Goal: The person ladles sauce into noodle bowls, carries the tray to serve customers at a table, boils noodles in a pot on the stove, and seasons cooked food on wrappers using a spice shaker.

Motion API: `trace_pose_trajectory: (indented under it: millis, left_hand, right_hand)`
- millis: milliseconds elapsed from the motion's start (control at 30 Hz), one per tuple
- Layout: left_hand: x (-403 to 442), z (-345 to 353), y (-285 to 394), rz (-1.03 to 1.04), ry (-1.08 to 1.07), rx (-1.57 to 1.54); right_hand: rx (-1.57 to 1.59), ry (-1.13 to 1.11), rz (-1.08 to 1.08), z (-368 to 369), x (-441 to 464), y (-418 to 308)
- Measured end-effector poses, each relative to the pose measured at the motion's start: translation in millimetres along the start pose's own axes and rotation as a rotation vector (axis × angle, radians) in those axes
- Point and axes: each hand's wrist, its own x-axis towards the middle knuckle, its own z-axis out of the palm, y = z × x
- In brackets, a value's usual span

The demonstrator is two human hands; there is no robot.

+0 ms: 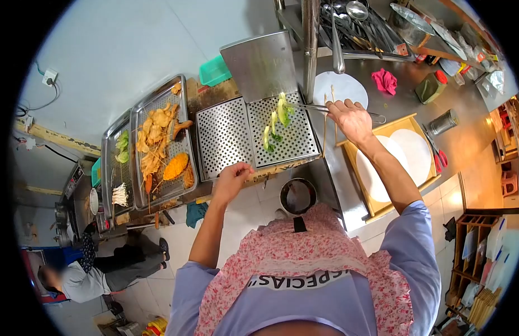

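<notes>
My right hand (352,120) is closed around metal tongs (310,107), which point left over the perforated metal tray (296,148). At the tongs' tips are green leafy vegetables (282,112); more pale stalks and leaves trail down over the tray's holes. Whether the tips pinch them is too small to tell. My left hand (232,182) hovers by the front edge of the neighbouring perforated tray (223,137), its fingers curled together with nothing visible in them. Two thin wooden skewers (325,131) lie near my right hand, partly across a round white plate (349,89).
Left of the trays, a metal tray (184,95) holds fried food; another beside it has cabbage and white mushrooms. A raised metal lid (259,64) stands behind. On the right are a wooden tray (374,211) with white discs, red-handled scissors (440,159) and a post (310,50). A person (91,277) is at far left.
</notes>
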Motion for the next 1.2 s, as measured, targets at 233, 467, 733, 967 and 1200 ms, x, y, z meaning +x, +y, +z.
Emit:
trace_pose_trajectory:
  millis: [233, 467, 733, 967, 1200]
  left_hand:
    - [8.8, 4.5, 6.2, -0.003, -0.047, -0.153]
    - [6.2, -9.8, 46.3, -0.120, -0.033, -0.103]
    - [14.9, 4.8, 49.5, -0.050, 0.015, -0.144]
    - [14.8, 21.4, 47.1, -0.036, 0.002, -0.173]
    - [14.0, 23.4, 46.6, -0.089, 0.010, -0.180]
  right_hand:
    - [-0.030, 0.005, -0.033, -2.9, -2.3, -6.0]
    - [0.361, -0.047, 0.265, -11.1, -36.2, 1.1]
    - [0.245, -0.142, 0.374, -11.6, -48.4, -81.3]
    - [0.222, -0.012, 0.459, 6.9, -29.4, -83.7]
    - [0.259, 0.024, 0.352, 14.6, -18.2, -70.4]
